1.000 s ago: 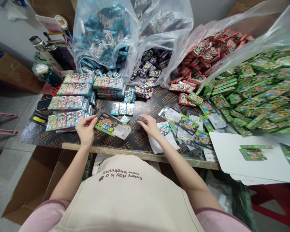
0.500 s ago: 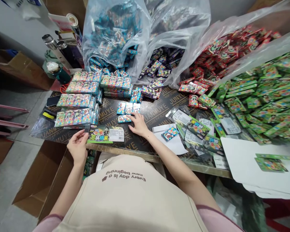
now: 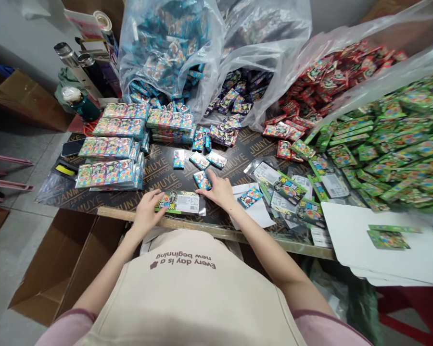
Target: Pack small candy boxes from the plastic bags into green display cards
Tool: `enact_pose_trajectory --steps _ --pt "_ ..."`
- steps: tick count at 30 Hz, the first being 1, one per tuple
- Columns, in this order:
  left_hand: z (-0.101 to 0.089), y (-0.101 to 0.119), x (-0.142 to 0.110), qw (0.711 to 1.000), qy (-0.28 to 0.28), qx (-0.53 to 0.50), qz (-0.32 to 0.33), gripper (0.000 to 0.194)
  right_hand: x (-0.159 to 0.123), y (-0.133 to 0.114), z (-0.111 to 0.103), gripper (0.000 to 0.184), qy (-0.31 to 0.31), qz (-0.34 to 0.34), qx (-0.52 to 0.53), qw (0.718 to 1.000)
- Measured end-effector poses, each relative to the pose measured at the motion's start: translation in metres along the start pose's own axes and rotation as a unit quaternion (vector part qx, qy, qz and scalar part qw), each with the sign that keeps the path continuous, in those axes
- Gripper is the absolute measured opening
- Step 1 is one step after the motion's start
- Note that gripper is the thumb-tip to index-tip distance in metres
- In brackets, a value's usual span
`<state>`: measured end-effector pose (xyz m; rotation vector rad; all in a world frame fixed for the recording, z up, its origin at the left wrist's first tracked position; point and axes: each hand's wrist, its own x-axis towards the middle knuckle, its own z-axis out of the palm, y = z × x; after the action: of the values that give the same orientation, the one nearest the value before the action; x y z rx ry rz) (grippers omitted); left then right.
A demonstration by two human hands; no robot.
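My left hand lies over the left end of a flat printed candy bag at the table's front edge, fingers stretched out on it. My right hand has its fingers apart. Its index fingertip touches a small blue candy box, while the thumb reaches the bag's right end. Just behind are a tilted blue box, another slanted blue box and an upright-set blue box. One more blue box rests on a white paper to the right.
Stacks of filled candy packs stand at left. Clear plastic bags of blue boxes, purple boxes, red boxes and green boxes line the back and right. Loose printed bags overlap at right; an open carton sits below left.
The printed bag and my left hand have moved right, the hand now over the bag's end instead of pinching its edge. The row of blue boxes has spread apart and turned.
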<state>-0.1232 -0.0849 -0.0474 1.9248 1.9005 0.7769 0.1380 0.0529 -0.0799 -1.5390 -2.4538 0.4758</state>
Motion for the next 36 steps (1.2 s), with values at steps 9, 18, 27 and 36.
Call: enact_pose_trajectory --steps 9,18,27,36 --pt "0.066 0.055 0.047 0.940 -0.263 0.125 0.177 0.084 0.022 -0.001 -0.011 0.070 -0.036 -0.075 0.021 0.996" --pt "0.058 0.053 0.067 0.971 -0.164 -0.175 -0.004 0.080 0.012 -0.002 -0.019 0.051 -0.065 0.067 0.607 0.789" --pt "0.052 0.088 0.098 0.802 -0.046 -0.535 -0.261 0.037 -0.025 -0.013 -0.038 0.075 0.028 -0.025 0.501 0.865" --pt "0.050 0.058 0.082 0.935 -0.161 -0.312 -0.060 0.062 -0.033 0.004 -0.047 0.081 0.094 -0.168 0.189 0.963"
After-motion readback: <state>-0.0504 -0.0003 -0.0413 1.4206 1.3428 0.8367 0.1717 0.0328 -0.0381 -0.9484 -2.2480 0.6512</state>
